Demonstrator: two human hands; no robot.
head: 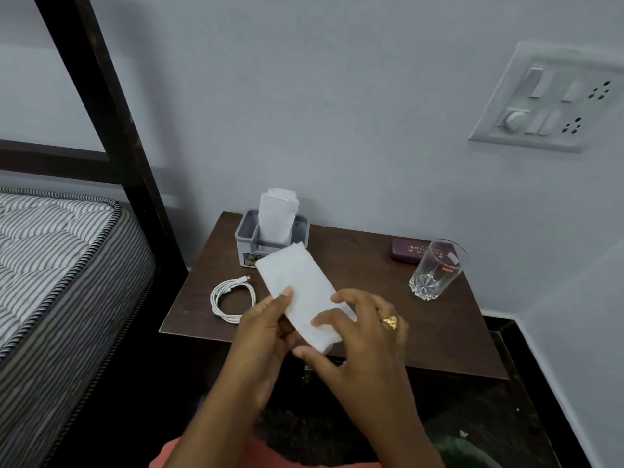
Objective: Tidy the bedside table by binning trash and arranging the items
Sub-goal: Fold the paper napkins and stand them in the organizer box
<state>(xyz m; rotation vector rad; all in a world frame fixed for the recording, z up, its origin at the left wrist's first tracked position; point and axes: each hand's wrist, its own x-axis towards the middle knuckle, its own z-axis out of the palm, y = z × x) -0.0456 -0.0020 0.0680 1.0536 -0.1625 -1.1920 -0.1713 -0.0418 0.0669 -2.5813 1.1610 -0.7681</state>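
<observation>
While the bed (pixel 50 265) stands to the left, the dark table (pixel 439 332) sits against the wall with bare wood open along its middle and right front edge. One grey tissue holder (pixel 248 238) stands at the rear left corner, one clear glass (pixel 435 270) near the right edge, one maroon case (pixel 407 251) just behind it, one coiled white cable (pixel 231 295) near the left edge. One folded white tissue (pixel 300 292) is held above the front edge, long axis running from rear left to front right. The left hand (pixel 266 336) pinches its left side; the right hand (pixel 358 339) grips its near end.
</observation>
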